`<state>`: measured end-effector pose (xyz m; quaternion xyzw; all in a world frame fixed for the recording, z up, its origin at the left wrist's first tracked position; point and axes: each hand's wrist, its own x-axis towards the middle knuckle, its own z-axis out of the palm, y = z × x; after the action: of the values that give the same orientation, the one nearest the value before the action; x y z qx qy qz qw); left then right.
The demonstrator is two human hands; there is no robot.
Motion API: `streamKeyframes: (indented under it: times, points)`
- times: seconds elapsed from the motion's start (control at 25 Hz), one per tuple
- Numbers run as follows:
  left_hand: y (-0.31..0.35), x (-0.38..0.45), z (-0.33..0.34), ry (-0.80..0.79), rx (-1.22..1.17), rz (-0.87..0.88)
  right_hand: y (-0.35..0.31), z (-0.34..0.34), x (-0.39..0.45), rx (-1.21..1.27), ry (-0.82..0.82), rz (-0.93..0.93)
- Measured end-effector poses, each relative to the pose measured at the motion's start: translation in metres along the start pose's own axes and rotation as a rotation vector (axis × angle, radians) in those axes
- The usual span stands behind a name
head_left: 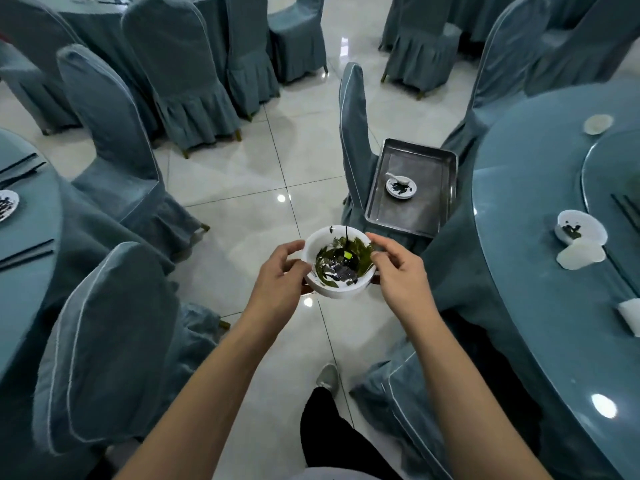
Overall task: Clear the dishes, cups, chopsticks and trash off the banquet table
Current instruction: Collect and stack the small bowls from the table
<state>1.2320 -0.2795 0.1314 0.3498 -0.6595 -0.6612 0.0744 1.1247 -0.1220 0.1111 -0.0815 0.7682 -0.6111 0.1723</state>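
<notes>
Banquet tables, a tray on a chair seat, and a tiled floor.

A round banquet table [540,289] with a blue-grey cloth under a glass top fills the right side. On it lie a white dish with dark scraps [579,231], a tipped white cup [579,258] touching it, a small white saucer [597,124] further back, a folded white napkin [631,315] at the right edge, and dark chopsticks [626,211] on the raised glass turntable. Beside the table, a metal tray [388,206] rests on a covered chair [353,133] and holds a small plate with a white spoon [401,187]. A second table [24,244] at the left carries dark chopsticks [26,252] and a soiled plate [7,204]. Glossy pale floor tiles [242,188] lie between.
</notes>
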Motion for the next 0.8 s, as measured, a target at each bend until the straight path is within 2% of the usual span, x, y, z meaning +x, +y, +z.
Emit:
streamKeyframes:
  times: [0.44,0.8]
  points:
    - [0.069,0.136,0.078,-0.203,0.117,0.002,-0.006,-0.044,0.126,0.058,0.236,0.077]
    - [0.105,0.178,0.169,-0.484,0.202,-0.015,0.003,-0.11,0.15,0.109,0.528,0.159]
